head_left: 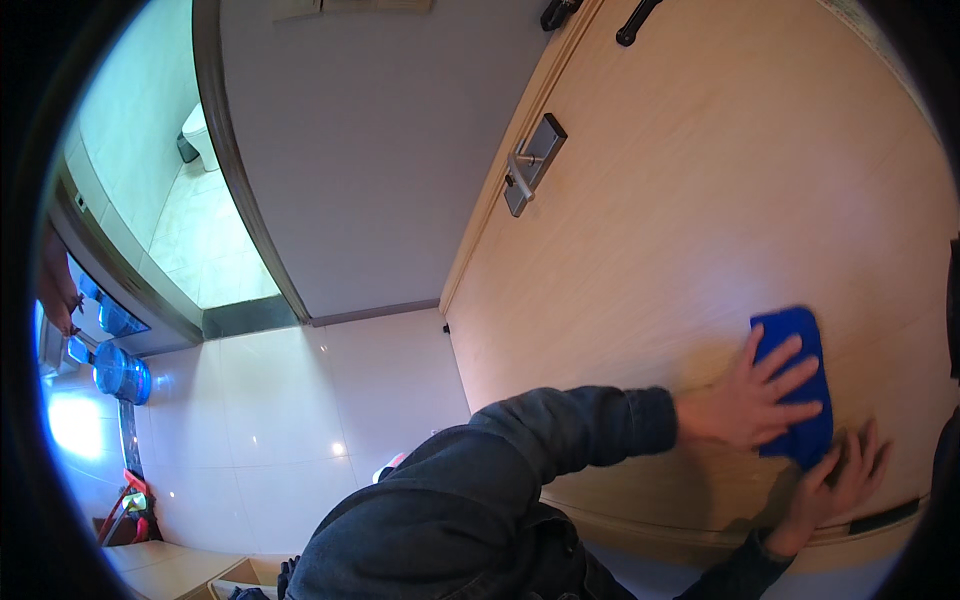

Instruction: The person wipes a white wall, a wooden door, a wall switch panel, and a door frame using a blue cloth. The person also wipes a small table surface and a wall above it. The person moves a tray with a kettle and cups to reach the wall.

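The door (720,190) fills the right; left hand (745,405), splayed, presses the cloth (808,432), right hand (826,492) spread open just beside!

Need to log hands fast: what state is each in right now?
Left hand: open, fingers spread over the blue cloth on the door.
Right hand: open, at the cloth's lower edge.

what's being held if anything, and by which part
The blue cloth, pressed to the door by the left hand, fingers spread over its middle. The right hand is at its lower end; grip unclear.
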Demonstrator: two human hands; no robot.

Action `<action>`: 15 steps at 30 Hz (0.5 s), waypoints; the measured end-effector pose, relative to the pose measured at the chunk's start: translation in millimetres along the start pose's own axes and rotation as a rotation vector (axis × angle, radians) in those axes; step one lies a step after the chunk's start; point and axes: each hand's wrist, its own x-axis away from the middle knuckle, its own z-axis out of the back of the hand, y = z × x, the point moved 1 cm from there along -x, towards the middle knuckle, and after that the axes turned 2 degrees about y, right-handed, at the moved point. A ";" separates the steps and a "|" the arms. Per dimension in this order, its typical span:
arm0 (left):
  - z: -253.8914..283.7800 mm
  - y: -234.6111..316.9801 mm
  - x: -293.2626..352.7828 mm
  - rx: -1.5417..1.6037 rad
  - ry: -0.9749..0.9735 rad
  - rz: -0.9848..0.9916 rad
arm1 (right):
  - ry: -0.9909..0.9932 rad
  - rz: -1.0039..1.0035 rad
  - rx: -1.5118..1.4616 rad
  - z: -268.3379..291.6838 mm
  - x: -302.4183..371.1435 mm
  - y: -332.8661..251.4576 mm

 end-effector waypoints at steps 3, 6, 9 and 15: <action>18.5 -54.1 -12.4 -0.155 0.054 0.155 | 0.003 0.014 -0.039 -1.7 -1.4 1.4; 51.4 -120.0 -8.2 -0.238 -0.045 0.490 | -0.047 0.050 -0.010 -1.8 -3.9 1.4; 88.6 -186.8 14.8 -0.354 0.123 0.693 | -0.052 0.066 0.004 -0.6 -5.5 -0.6; 143.5 -283.6 108.5 -0.590 0.322 0.975 | -0.034 0.085 0.080 -5.2 -7.7 -10.1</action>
